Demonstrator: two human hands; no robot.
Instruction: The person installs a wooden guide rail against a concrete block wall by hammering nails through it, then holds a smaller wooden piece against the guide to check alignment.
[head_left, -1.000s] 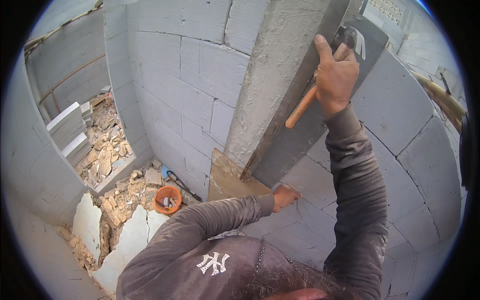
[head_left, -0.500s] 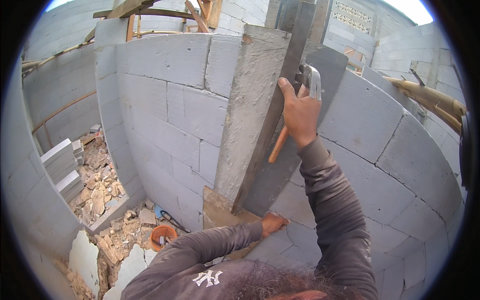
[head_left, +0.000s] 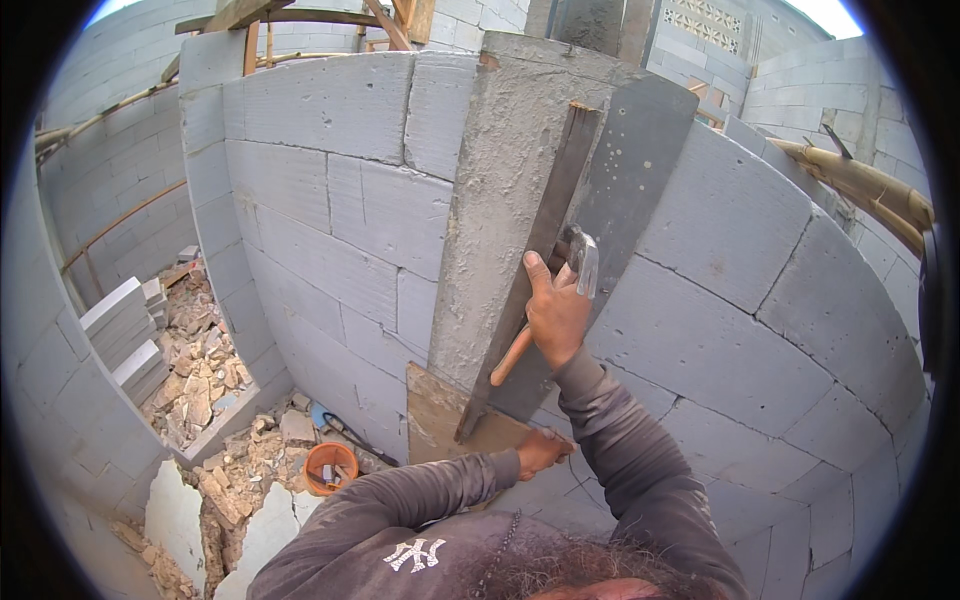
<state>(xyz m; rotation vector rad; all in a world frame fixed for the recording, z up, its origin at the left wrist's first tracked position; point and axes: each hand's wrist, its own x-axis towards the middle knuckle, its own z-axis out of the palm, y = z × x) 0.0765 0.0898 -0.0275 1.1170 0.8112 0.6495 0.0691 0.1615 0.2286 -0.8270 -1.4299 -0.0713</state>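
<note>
My right hand [head_left: 560, 318] is closed around a claw hammer [head_left: 512, 356], its metal head up and its orange-brown handle pointing down to the left. The thumb of that hand rests against a long dark wooden strip [head_left: 566, 175]. This strip leans along a rough grey concrete column [head_left: 485, 200], its upper end showing below the column's top. Beside it, a flat dark-grey board [head_left: 640, 155] with pale spots lies along the column. Lower down, my left hand [head_left: 540, 452] is closed next to a tan plywood piece [head_left: 432, 408]; what its fingers grip is too small to make out.
Grey block walls [head_left: 300, 110] run along both sides of the column. An orange bucket [head_left: 330, 468] with items inside stands amid broken rubble [head_left: 225, 495] at lower left. Bamboo poles [head_left: 860, 190] jut in at right. Stacked blocks [head_left: 115, 320] sit beyond the left opening.
My right hand has come down and left with the hammer and strip. The strip's upper end, formerly out of view at the top, now lies lower against the column. My left hand stays about where it was.
</note>
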